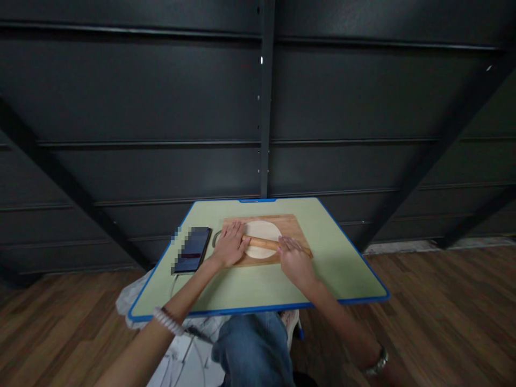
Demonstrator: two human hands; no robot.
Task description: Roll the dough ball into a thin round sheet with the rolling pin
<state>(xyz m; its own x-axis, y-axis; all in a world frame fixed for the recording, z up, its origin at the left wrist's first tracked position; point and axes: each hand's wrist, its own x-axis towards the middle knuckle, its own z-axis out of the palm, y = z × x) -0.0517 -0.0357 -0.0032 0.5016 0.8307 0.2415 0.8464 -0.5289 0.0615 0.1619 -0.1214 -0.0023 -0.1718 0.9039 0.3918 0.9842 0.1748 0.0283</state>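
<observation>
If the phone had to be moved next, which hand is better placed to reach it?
Likely the left hand: it is nearer the phone, which lies to its left. The right hand, curled over the rolling pin, is farther across the wooden board.

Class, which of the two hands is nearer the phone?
The left hand; the right hand, on the rolling pin's right half, is farther away.

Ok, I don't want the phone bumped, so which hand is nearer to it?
Left. The left hand is at the left end of the rolling pin, just right of the phone; the right hand is toward the other end, farther across the board.
</observation>
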